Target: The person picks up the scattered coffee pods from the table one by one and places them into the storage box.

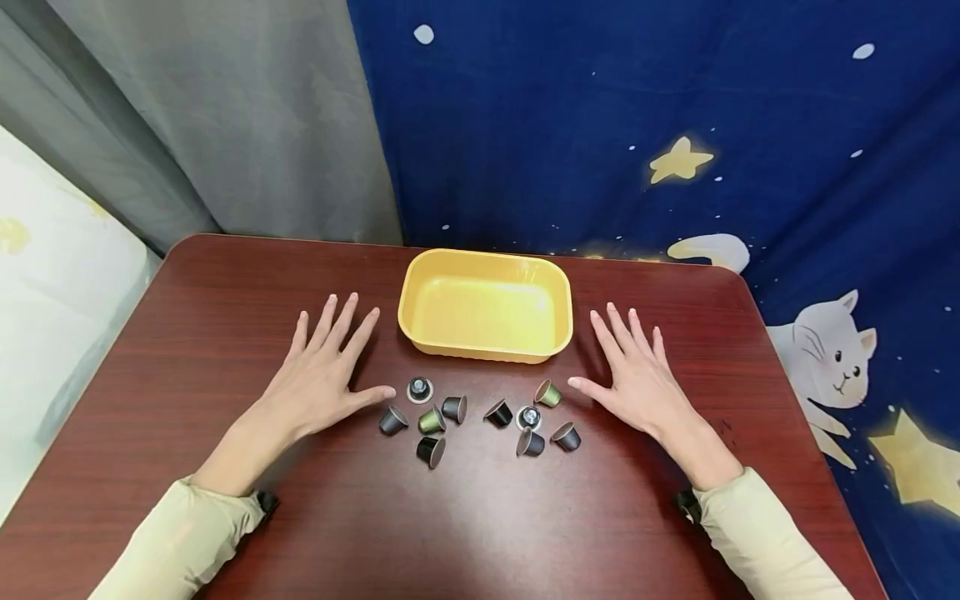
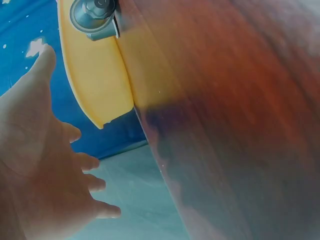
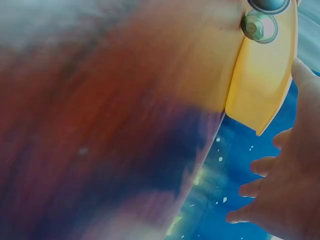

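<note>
My left hand [image 1: 317, 379] is spread over the table left of a loose group of coffee capsules, its thumb tip beside a dark grey capsule [image 1: 392, 421]. In that group are also a green capsule [image 1: 432, 420], a black one [image 1: 431, 452] and a silver-topped one [image 1: 420, 389]. On the other side, my right hand [image 1: 637, 379] has its fingers splayed, the thumb pointing at a second green capsule [image 1: 548, 393]. Near that one lie a black capsule [image 1: 498, 413] and several grey ones. Neither hand holds anything. Both hands [image 2: 45, 165] [image 3: 285, 175] also show in the wrist views.
A yellow plastic basin [image 1: 486, 352] with nothing in it stands behind the capsules, between the hands. The reddish-brown table [image 1: 360, 533] reaches back to a grey curtain [image 1: 277, 117] and a blue star-patterned curtain [image 1: 555, 125].
</note>
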### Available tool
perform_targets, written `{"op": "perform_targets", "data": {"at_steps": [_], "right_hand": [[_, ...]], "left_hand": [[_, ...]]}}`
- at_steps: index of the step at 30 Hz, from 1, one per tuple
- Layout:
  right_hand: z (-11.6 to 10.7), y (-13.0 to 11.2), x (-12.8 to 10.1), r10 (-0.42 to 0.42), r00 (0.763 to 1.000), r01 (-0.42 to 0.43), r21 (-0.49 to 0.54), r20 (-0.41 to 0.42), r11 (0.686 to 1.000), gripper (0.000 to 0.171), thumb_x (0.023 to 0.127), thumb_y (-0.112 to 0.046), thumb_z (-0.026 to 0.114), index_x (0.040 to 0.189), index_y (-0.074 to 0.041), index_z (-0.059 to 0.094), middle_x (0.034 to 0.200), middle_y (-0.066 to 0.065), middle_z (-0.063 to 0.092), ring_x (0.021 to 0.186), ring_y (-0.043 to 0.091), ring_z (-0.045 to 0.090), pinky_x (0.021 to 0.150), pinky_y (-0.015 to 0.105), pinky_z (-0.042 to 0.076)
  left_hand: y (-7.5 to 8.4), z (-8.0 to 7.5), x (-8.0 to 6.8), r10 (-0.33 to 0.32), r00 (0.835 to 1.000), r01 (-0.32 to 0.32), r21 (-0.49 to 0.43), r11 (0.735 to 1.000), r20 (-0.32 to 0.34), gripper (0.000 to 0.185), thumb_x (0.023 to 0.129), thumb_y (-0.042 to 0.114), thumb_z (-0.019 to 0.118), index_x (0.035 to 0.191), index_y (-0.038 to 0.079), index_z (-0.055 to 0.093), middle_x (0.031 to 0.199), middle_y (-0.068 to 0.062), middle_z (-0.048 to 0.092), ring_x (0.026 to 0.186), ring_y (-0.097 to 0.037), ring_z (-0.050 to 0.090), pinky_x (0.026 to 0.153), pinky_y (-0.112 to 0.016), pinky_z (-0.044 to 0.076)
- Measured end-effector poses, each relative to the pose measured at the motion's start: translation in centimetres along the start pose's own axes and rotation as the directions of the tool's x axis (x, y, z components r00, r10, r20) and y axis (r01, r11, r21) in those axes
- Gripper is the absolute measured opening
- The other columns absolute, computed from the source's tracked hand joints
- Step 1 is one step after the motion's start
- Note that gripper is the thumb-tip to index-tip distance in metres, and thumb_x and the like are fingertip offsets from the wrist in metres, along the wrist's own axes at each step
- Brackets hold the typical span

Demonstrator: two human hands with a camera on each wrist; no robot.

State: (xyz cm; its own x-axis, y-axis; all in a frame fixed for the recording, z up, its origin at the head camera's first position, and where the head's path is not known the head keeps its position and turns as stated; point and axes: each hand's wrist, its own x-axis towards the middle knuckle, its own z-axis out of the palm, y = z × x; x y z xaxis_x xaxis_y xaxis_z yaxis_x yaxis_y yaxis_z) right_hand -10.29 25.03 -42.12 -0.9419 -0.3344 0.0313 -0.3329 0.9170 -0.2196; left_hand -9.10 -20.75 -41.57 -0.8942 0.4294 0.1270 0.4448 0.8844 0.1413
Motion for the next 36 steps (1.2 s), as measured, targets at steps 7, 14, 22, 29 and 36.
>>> {"op": "perform_targets", "data": {"at_steps": [7,14,22,29,36], "right_hand": [[-0.2,-0.3,0.9,-0.018,1.000,0.018,0.005,-0.018,1.000,0.101,0.085,-0.076,0.052,0.161,-0.022,0.013,0.166,0.010,0.012,0.152,0.035,0.004,0.116,0.062,0.003],[-0.5,-0.5,1.2,-0.035,0.998,0.036,0.019,-0.048,0.999,0.101,0.085,-0.072,0.057,0.161,-0.020,0.015,0.164,0.013,0.020,0.149,0.039,0.017,0.117,0.060,0.011],[-0.6,-0.9,2.1,-0.067,0.996,0.070,0.047,-0.059,0.996,0.100,0.086,-0.072,0.057,0.161,-0.020,0.015,0.163,0.012,0.021,0.147,0.038,0.024,0.117,0.058,0.016],[-0.8,-1.0,3.0,-0.069,0.996,0.073,0.073,-0.047,0.995,0.099,0.087,-0.069,0.058,0.161,-0.017,0.017,0.163,0.011,0.022,0.148,0.034,0.025,0.115,0.059,0.019],[-0.8,-1.2,3.9,-0.084,0.995,0.091,0.122,-0.061,0.988,0.096,0.088,-0.066,0.060,0.160,-0.017,0.020,0.161,0.009,0.028,0.146,0.033,0.028,0.115,0.057,0.022]], "left_hand": [[0.0,0.2,-0.1,0.017,1.000,-0.017,-0.040,0.999,-0.017,0.104,0.084,0.074,0.057,0.161,0.016,0.017,0.166,-0.014,0.002,0.152,-0.033,-0.007,0.116,-0.064,0.005],[-0.2,0.2,0.0,0.066,0.996,-0.071,-0.074,0.995,-0.061,0.102,0.083,0.071,0.062,0.161,0.021,0.018,0.167,-0.005,0.001,0.152,-0.032,0.000,0.117,-0.059,0.010],[-0.1,-0.1,-0.2,0.116,0.990,-0.125,-0.123,0.984,-0.082,0.103,0.080,0.070,0.067,0.159,0.022,0.024,0.166,-0.004,0.011,0.151,-0.029,0.013,0.119,-0.049,0.017],[0.1,-0.7,-0.1,0.146,0.983,-0.160,-0.128,0.979,-0.113,0.097,0.080,0.066,0.069,0.158,0.026,0.028,0.165,-0.001,0.020,0.145,-0.030,0.032,0.111,-0.053,0.032],[0.5,-0.8,-0.6,0.184,0.976,-0.200,-0.143,0.969,-0.119,0.088,0.075,0.067,0.073,0.150,0.029,0.046,0.153,0.005,0.044,0.131,-0.021,0.049,0.104,-0.048,0.039]]}}
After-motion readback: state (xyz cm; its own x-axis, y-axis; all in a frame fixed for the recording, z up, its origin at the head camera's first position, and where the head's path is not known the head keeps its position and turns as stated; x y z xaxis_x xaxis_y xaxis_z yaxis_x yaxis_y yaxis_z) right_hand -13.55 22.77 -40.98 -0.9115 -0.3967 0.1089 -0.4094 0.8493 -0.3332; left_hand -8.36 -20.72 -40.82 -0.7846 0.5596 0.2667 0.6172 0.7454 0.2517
